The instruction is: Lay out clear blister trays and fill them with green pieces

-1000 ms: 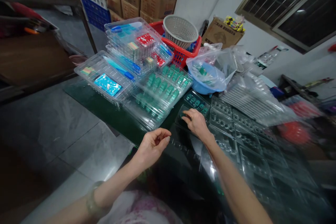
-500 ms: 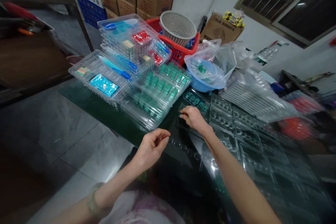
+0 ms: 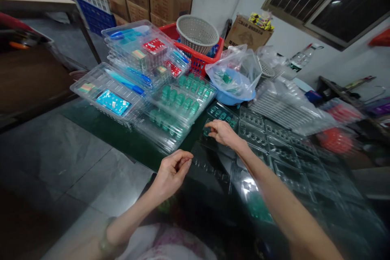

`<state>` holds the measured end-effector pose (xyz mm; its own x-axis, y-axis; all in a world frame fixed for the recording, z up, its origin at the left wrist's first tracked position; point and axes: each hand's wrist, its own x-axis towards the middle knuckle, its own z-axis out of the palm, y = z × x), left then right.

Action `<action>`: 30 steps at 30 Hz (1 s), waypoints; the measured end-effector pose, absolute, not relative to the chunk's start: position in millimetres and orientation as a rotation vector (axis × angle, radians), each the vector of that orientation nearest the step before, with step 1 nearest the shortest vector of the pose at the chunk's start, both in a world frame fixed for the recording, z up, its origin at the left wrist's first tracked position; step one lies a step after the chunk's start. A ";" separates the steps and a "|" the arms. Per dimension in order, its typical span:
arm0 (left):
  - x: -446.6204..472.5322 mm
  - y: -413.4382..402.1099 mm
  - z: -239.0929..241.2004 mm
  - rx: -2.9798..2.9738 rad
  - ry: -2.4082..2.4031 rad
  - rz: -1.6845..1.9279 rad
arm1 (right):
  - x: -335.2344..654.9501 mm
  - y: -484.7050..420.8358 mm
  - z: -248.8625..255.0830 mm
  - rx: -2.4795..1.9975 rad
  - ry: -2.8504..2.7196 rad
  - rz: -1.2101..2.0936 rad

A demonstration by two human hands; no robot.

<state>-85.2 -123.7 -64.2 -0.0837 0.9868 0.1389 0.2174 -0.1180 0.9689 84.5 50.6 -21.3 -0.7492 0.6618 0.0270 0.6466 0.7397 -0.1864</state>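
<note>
My right hand [image 3: 222, 133] is pinched over a clear plastic tray [image 3: 219, 144], its fingertips at a small translucent green piece in the tray's left end. Just behind it, a similar tray [image 3: 224, 114] holds several green pieces. My left hand [image 3: 173, 169] hovers nearer me, thumb and fingers pressed together; whatever is in them, if anything, is hidden. Below it to the right lies a clear tray [image 3: 210, 168] with a row of hollows. Loose green pieces [image 3: 258, 206] are heaped beside my right forearm.
Rows of clear trays [image 3: 283, 150] cover the table's right side. Stacked clear cases [image 3: 114, 99] and trays of green pieces [image 3: 179, 99] stand left. Behind are a blue basin [image 3: 233, 96] with a plastic bag, a red basket [image 3: 198, 65] and a grey colander [image 3: 197, 30].
The whole view has shifted, so most things sit slightly further left. My right fingers have lifted a little at the tray, where a green piece shows more plainly. My left hand keeps its pinch.
</note>
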 end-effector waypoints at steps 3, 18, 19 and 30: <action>-85.8 -124.6 -62.3 1.427 1.381 1.270 | 82.3 51.9 -23.0 -1.027 -2.886 0.255; -84.8 -121.7 -62.9 1.310 1.445 1.292 | 87.4 24.3 4.4 -1.243 -2.712 0.044; -83.8 -122.5 -62.0 1.291 1.465 1.323 | 98.9 20.0 13.2 -1.231 -2.643 0.040; 11.9 -121.8 -23.4 2.073 1.095 1.108 | 256.1 -122.7 21.0 -1.670 -2.283 0.349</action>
